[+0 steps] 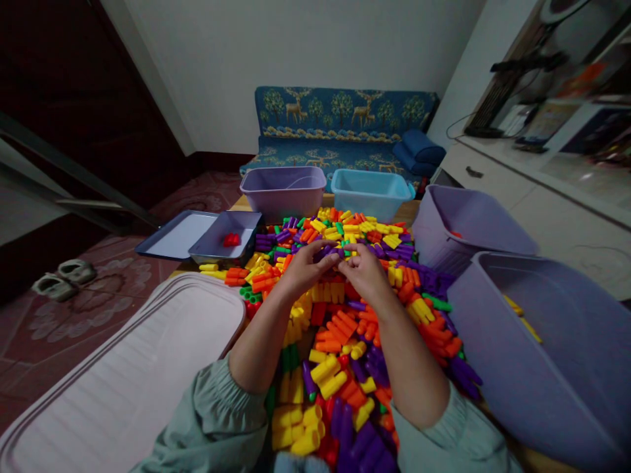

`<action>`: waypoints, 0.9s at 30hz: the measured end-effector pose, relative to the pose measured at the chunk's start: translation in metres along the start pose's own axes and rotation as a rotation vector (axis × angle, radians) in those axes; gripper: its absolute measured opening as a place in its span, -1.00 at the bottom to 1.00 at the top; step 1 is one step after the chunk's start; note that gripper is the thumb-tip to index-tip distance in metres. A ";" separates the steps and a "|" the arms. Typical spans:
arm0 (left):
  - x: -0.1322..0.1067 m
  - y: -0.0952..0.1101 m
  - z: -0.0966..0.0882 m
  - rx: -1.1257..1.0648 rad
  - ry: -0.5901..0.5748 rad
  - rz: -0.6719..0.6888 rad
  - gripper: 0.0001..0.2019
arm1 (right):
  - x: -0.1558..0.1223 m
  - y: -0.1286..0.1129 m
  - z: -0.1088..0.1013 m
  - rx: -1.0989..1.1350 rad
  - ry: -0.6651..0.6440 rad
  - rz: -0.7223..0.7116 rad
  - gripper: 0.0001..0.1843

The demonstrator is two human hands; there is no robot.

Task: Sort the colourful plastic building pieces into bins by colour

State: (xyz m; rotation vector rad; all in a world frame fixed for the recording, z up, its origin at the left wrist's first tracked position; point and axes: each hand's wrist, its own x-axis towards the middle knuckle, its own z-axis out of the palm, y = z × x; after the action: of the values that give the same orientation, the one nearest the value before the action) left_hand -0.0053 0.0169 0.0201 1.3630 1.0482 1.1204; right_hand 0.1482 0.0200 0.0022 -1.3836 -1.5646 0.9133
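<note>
Sleeves (pixel 217 407) nearest. Left to right: left hand (pixel 309 266), fingers pinching a purple piece (pixel 336 252) jointly with right hand (pixel 365 270), above mixed plastic pieces (pixel 340 328) heaped on worktop (pixel 408 211); big purple bin (pixel 497 374) at right.

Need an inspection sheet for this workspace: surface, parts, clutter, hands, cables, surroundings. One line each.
Surface: wooden table, mostly covered; bare wood shows at the far edge.
Parts: plastic pieces in yellow, orange, purple, green and red, heaped and mixed.
Clutter: far purple bin, light-blue bin and two purple bins at right around the heap; shallow tray holding red pieces; pale lid or tray at left.
Hands: left hand and right hand close together at purple pieces; grip unclear.
Cables: thin cable by the right-hand cabinet, off the table.
Surroundings: patterned sofa behind; shoes on floor, left.
</note>
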 end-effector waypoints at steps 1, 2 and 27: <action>0.000 0.000 0.001 -0.021 0.019 -0.013 -0.57 | 0.000 0.002 0.000 0.034 -0.028 0.017 -0.56; -0.001 0.000 0.003 -0.052 0.040 -0.033 -0.58 | 0.001 0.003 0.001 0.083 -0.058 0.034 -0.59; 0.050 0.019 -0.053 0.003 0.185 -0.373 -0.77 | -0.001 0.012 0.007 0.222 -0.115 0.155 -0.64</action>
State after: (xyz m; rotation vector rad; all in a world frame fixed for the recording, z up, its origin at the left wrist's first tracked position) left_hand -0.0479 0.0738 0.0443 1.0232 1.3732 0.9749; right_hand 0.1463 0.0205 -0.0111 -1.3257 -1.4045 1.2413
